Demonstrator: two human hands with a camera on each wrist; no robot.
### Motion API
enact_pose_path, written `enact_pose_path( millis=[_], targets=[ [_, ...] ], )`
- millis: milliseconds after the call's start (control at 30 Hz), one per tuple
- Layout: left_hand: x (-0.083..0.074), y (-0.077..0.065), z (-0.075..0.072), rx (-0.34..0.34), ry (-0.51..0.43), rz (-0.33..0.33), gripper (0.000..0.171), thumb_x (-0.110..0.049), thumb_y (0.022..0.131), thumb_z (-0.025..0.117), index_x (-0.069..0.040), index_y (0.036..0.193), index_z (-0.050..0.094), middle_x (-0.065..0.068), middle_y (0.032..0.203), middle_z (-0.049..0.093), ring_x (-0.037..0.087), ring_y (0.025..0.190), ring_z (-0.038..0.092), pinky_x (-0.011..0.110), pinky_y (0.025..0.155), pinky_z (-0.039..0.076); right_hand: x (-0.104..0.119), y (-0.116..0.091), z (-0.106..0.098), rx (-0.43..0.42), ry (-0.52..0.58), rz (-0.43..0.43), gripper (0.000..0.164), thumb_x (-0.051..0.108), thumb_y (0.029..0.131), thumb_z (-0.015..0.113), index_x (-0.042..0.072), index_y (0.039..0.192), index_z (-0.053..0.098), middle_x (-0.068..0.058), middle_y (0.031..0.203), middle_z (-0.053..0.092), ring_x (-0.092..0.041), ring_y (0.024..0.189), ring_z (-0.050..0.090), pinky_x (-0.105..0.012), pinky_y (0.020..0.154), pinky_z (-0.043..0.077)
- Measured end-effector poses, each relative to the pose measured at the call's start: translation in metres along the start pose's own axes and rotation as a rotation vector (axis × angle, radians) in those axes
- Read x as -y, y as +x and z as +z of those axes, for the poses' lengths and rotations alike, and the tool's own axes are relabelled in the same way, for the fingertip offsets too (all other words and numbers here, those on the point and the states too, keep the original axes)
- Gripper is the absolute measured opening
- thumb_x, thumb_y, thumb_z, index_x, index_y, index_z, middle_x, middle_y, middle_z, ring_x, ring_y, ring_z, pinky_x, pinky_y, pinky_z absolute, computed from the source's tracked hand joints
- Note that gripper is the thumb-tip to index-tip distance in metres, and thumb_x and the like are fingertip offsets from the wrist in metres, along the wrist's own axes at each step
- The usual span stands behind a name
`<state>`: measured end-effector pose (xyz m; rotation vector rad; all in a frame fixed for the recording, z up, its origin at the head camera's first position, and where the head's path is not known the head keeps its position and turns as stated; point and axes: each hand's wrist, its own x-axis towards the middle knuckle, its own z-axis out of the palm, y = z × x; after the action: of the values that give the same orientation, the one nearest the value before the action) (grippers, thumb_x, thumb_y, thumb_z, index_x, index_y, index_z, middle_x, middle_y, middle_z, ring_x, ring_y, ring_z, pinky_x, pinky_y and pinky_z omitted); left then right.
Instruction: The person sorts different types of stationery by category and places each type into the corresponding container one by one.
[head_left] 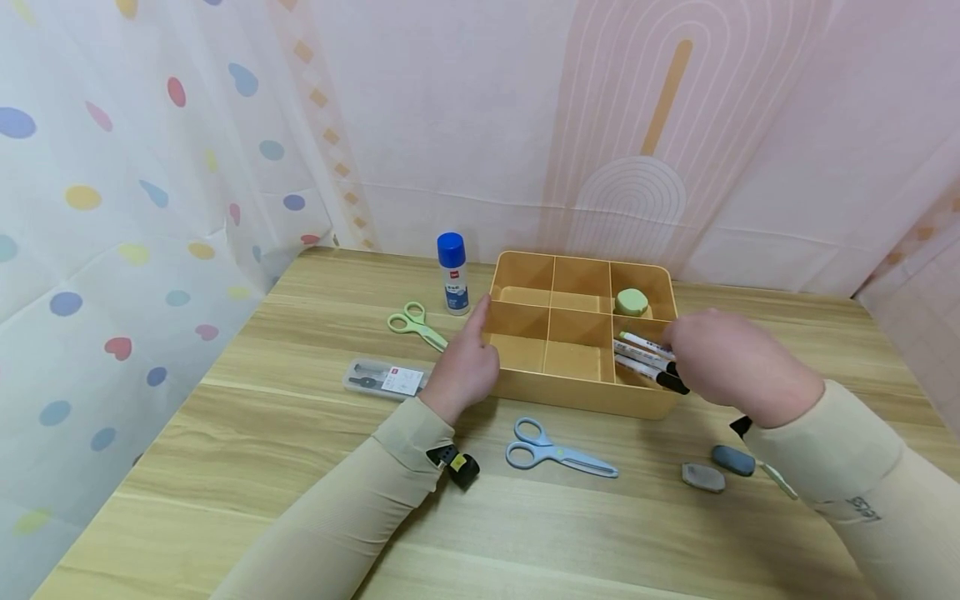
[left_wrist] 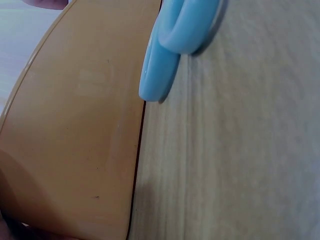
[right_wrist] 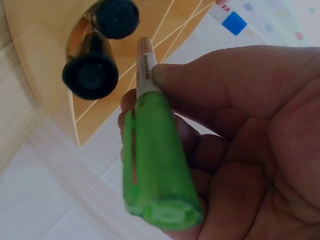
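In the head view, my right hand (head_left: 738, 362) is at the right end of a yellow-orange divided box (head_left: 585, 392). Its thumb and fingers pinch a marker with a green cap (right_wrist: 165, 160), clearest in the right wrist view. The barrel of this marker points into the front right compartment. Two black-capped markers (right_wrist: 91, 75) lie there beside it, tilted against the wall. My left hand (head_left: 467, 367) rests against the box's front left corner, one finger extended along the left side; its other fingers are mostly hidden.
A light green round item (head_left: 632, 302) sits in the back right compartment. Left of the box are a blue-capped glue bottle (head_left: 453, 279), green scissors (head_left: 416, 323) and a clear compass case (head_left: 382, 377). Blue scissors (head_left: 558, 452) and two small grey-blue pieces (head_left: 733, 460) lie in front.
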<state>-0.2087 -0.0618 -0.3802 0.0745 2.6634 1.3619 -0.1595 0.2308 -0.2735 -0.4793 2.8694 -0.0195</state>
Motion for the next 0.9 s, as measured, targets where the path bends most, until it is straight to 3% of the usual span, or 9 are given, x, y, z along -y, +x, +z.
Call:
enact_pose_path(
  millis=[67,200,267,333,567,667,767,900],
  targets=[
    [0.0,0.0,0.0,0.0,-0.003,-0.003,0.074,-0.006,0.104,0.037,-0.027,0.171,0.014,0.003,0.175,0.026,0.031,0.157,0.035,0.054,0.123,0.041,0.001,0.001,0.001,0.005,-0.012,-0.007,0.028,-0.01,0.086,0.055,0.015,0.08,0.068,0.0,0.069,0.057,-0.019,0.064,0.049,-0.029,0.057,0.04],
    [-0.001,-0.001,0.0,0.002,0.001,-0.013,0.074,-0.007,0.104,0.038,-0.028,0.171,0.014,0.002,0.175,0.027,0.03,0.154,0.04,0.046,0.099,0.056,0.003,0.003,0.003,0.008,-0.029,-0.021,0.03,-0.012,0.085,0.056,0.016,0.076,0.063,0.0,0.065,0.053,-0.017,0.062,0.045,-0.028,0.056,0.037],
    [-0.002,-0.001,0.0,0.005,0.003,-0.016,0.074,-0.007,0.104,0.038,-0.028,0.171,0.013,0.003,0.175,0.026,0.03,0.151,0.044,0.042,0.084,0.056,0.004,0.003,0.005,-0.008,-0.038,-0.039,0.03,-0.011,0.084,0.057,0.016,0.073,0.061,0.0,0.064,0.052,-0.017,0.061,0.044,-0.028,0.055,0.037],
    [-0.002,-0.001,0.0,0.005,0.007,-0.015,0.074,-0.008,0.104,0.038,-0.028,0.171,0.013,0.003,0.175,0.027,0.03,0.15,0.046,0.041,0.079,0.056,0.005,0.003,0.007,-0.034,-0.049,-0.057,0.031,-0.012,0.083,0.057,0.016,0.071,0.059,0.001,0.063,0.052,-0.016,0.06,0.043,-0.027,0.054,0.037],
    [-0.001,-0.001,0.0,0.003,0.017,-0.007,0.073,-0.008,0.105,0.038,-0.027,0.171,0.013,0.003,0.175,0.028,0.029,0.152,0.044,0.038,0.082,0.055,0.011,0.006,0.011,-0.08,-0.085,-0.088,0.032,-0.012,0.081,0.059,0.015,0.064,0.054,0.002,0.06,0.05,-0.015,0.057,0.04,-0.027,0.051,0.036],
    [-0.001,-0.001,-0.001,0.006,0.01,-0.004,0.073,-0.008,0.105,0.038,-0.027,0.171,0.012,0.004,0.175,0.027,0.029,0.15,0.045,0.04,0.077,0.056,0.013,0.006,0.012,-0.083,-0.08,-0.09,0.035,-0.013,0.079,0.057,0.015,0.061,0.052,0.003,0.058,0.046,-0.014,0.057,0.036,-0.026,0.05,0.033],
    [-0.001,-0.001,-0.001,0.008,0.001,-0.002,0.074,-0.007,0.105,0.038,-0.028,0.171,0.012,0.003,0.176,0.026,0.031,0.154,0.041,0.046,0.095,0.058,0.014,0.007,0.013,-0.077,-0.073,-0.097,0.035,-0.013,0.08,0.057,0.015,0.06,0.051,0.004,0.058,0.043,-0.013,0.058,0.034,-0.025,0.051,0.032],
    [-0.001,-0.001,-0.001,0.011,-0.014,0.003,0.074,-0.007,0.104,0.038,-0.027,0.171,0.013,0.003,0.176,0.025,0.031,0.158,0.034,0.053,0.119,0.045,0.016,0.01,0.014,-0.062,-0.081,-0.103,0.035,-0.013,0.082,0.057,0.014,0.062,0.052,0.003,0.06,0.045,-0.014,0.058,0.036,-0.025,0.051,0.033]
  ],
)
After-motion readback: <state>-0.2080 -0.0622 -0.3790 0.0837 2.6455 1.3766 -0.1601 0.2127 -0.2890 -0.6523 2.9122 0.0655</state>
